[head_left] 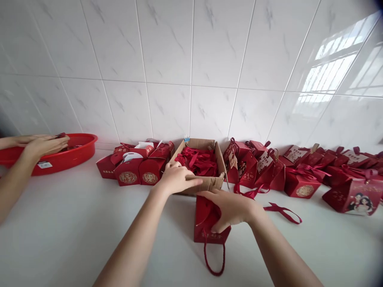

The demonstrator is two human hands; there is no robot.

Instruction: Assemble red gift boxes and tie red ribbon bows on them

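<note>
A small red gift box (206,229) with a red cord handle (214,259) stands on the white surface in front of me. My right hand (229,209) is wrapped over its top, fingers curled on the box. My left hand (176,179) reaches out flat to the near edge of a cardboard box (209,183) full of red ribbons (199,159), fingers extended, holding nothing I can see.
Open red gift boxes (136,165) stand left of the carton, and several tied ones (299,175) line the wall to the right. A loose red ribbon (283,211) lies on the surface. At far left another person's hands (44,143) are at a red basin (60,157).
</note>
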